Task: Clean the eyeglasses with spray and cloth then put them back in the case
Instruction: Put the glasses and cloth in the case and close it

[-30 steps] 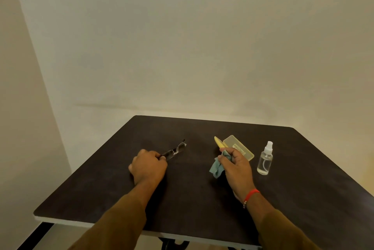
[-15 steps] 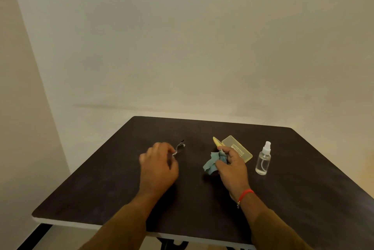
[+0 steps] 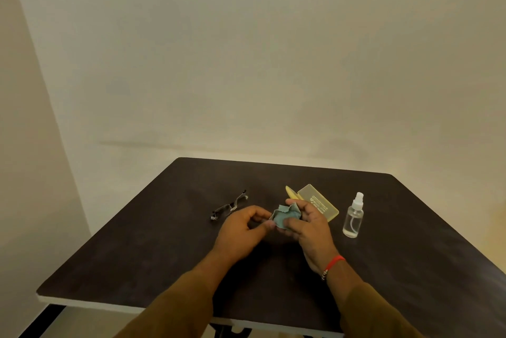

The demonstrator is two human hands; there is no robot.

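Observation:
The eyeglasses [image 3: 229, 206] lie by themselves on the dark table [image 3: 137, 255], left of my hands. A crumpled blue-grey cloth [image 3: 284, 215] sits between both hands above the table's middle. My right hand [image 3: 306, 224] holds it from the right with thumb and fingers. From the left, my left hand [image 3: 242, 228] pinches the cloth's edge. The open yellow case [image 3: 319, 202] lies just behind my right hand. A clear spray bottle [image 3: 353, 217] stands upright to its right.
A pale wall rises behind the table, and another wall closes in on the left. The table's near edge [image 3: 90, 306] runs across the bottom of the view. My brown sleeves [image 3: 175, 310] reach in from below.
My left hand let go of the eyeglasses, which now lie on the table, and moved right to the cloth. My right hand brought the cloth slightly left to meet it.

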